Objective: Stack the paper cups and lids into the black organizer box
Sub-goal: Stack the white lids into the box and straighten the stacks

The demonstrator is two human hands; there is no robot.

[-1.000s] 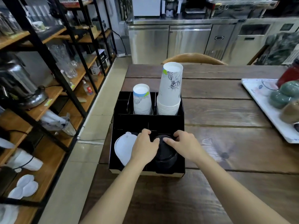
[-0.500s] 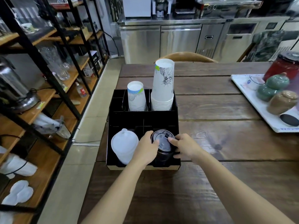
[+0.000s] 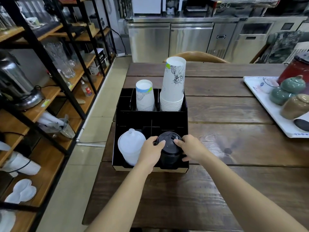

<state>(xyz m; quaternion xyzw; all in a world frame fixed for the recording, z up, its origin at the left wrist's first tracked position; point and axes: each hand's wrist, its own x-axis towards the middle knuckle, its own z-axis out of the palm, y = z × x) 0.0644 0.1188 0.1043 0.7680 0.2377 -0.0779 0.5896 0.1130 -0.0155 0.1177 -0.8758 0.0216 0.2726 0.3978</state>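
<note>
Left hand: curled around the left side of the black lid stack, thumb on the top lid, the other fingers closed against the stack's side.
Right hand: closed on the stack's right side, fingertips pressing on the top lid's rim, lower fingers wrapped around the side.
Black lid stack: front-right compartment of the black organizer box, tilted toward the camera (sip tab at the far edge).
White lid stack: front-left compartment, just beside the left hand, also tilted toward the camera.
Black organizer box: on the wooden table, at its left edge.
Short paper cup: upside down in a rear compartment, left of the tall stack.
Tall paper cup stack: upside down in the rear-right compartment, rims nested at the bottom.
White tray: well apart, at the table's right edge, carrying lidded jars.
</note>
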